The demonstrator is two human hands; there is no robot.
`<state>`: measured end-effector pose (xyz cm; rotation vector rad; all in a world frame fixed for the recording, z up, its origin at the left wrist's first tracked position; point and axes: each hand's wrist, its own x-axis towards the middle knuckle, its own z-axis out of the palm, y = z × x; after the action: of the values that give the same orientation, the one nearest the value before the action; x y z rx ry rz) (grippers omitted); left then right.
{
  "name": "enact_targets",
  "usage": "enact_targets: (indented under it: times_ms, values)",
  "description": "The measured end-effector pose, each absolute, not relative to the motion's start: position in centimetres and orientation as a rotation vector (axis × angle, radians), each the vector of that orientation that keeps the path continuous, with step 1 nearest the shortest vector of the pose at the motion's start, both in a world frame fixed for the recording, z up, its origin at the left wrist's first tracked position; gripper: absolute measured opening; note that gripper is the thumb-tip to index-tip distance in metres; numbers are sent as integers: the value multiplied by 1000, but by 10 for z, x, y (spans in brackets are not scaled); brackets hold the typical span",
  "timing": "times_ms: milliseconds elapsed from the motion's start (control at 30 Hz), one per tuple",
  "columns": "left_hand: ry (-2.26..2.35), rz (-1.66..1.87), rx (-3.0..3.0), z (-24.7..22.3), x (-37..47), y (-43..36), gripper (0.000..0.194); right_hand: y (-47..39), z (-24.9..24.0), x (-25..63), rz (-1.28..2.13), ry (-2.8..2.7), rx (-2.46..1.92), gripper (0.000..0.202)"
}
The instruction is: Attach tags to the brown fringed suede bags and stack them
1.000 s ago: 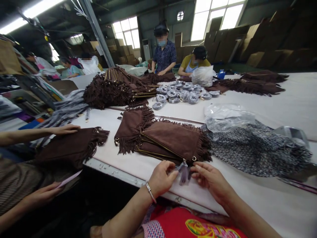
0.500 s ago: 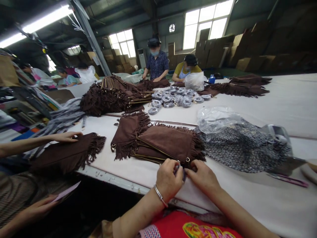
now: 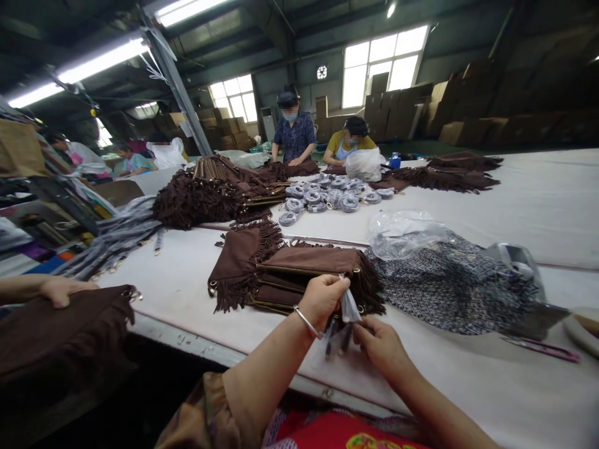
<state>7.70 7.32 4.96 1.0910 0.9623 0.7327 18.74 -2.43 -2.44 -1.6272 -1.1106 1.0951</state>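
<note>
Pinching clear plastic [image 3: 350,307] near bags [image 3: 311,257]

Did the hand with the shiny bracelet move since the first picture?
Yes. Judged against the table's near edge, the left hand has moved forward, away from that edge, and now partly covers the brown bags in view.

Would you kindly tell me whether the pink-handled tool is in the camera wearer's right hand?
No, the pink-handled tool lies on the white table, well apart from the right hand.
</note>
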Motion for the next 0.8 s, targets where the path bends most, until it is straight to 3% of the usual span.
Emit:
enact_targets:
  times_ms: [267,467,633,800]
  values:
    - [1163,751,1655,25,68,57,27,-37,-10,172,1359,-876,-1435,33]
    - [1168,534,1252,-2,49,32,37,-36,-10,163,1420,-863,-1364,33]
    - [932,518,792,-2,61,29,33,-47,-2,167,1198,-1235,-1490,28]
    - [897,425,519,-6,54,35,31,-81,9,223,727,-1354,-1654,24]
